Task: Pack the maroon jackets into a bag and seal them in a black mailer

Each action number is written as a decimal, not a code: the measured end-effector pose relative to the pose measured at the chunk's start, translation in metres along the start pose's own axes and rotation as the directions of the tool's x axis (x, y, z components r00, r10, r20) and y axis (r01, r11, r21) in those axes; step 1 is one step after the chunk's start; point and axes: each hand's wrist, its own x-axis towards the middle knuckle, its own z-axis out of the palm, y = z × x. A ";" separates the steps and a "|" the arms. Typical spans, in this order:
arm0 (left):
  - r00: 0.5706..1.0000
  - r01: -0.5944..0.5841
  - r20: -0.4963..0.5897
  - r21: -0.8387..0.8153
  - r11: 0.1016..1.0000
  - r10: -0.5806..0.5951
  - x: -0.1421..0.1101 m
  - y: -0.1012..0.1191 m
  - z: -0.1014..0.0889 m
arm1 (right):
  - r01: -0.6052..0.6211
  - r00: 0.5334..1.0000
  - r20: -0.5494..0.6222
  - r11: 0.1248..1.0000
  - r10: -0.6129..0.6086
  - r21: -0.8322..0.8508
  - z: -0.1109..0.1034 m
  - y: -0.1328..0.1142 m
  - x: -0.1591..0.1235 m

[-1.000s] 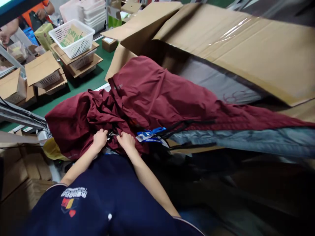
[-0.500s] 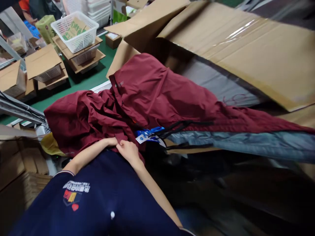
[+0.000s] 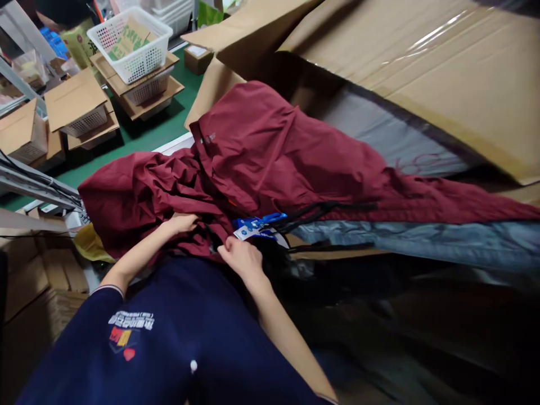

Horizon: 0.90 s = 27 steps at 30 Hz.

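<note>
A dark red jacket (image 3: 253, 146) with a grey-blue lining (image 3: 413, 236) lies spread out before me, its cloth bunched at the left. My left hand (image 3: 182, 223) is closed on the jacket's near folds, the fingertips partly hidden in the cloth. To its right, my right hand (image 3: 241, 256) pinches the near edge of the same jacket, apart from the left. Just beyond the right hand lie blue and white hang tags (image 3: 255, 226), with black cords (image 3: 320, 211) beside them.
A large open cardboard box (image 3: 422, 73) stands at the back right with grey wrapping inside. White baskets (image 3: 135, 48) and cardboard-covered crates (image 3: 76, 101) sit on a green surface (image 3: 135, 135) at the left. Yellow material (image 3: 93, 243) shows by a metal frame.
My hands, which were together at the jacket's near edge, have moved apart. The left went left and farther out, the right went right. The view has shifted slightly.
</note>
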 end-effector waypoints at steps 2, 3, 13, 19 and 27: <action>0.997 -0.008 0.070 -0.059 0.998 0.012 0.007 -0.002 -0.005 | 0.166 0.973 -0.144 0.981 -0.179 -0.095 -0.002 0.001 0.004; 0.995 -0.017 0.098 -0.090 0.996 0.025 0.008 -0.003 -0.008 | 0.267 0.938 -0.190 0.955 -0.289 -0.133 -0.001 0.000 0.008; 0.949 -0.084 0.223 -0.505 0.859 0.224 0.005 0.005 -0.049 | 0.491 0.821 -0.275 0.865 -0.500 -0.106 0.002 0.001 0.031; 0.942 -0.238 0.093 -0.496 0.835 0.324 0.019 0.017 -0.060 | 0.513 0.766 -0.284 0.815 -0.576 -0.270 -0.010 -0.006 0.016; 0.953 -0.290 -0.156 -0.226 0.930 0.259 0.055 0.005 -0.090 | 0.563 0.710 -0.216 0.724 -0.671 -0.398 0.009 -0.012 -0.028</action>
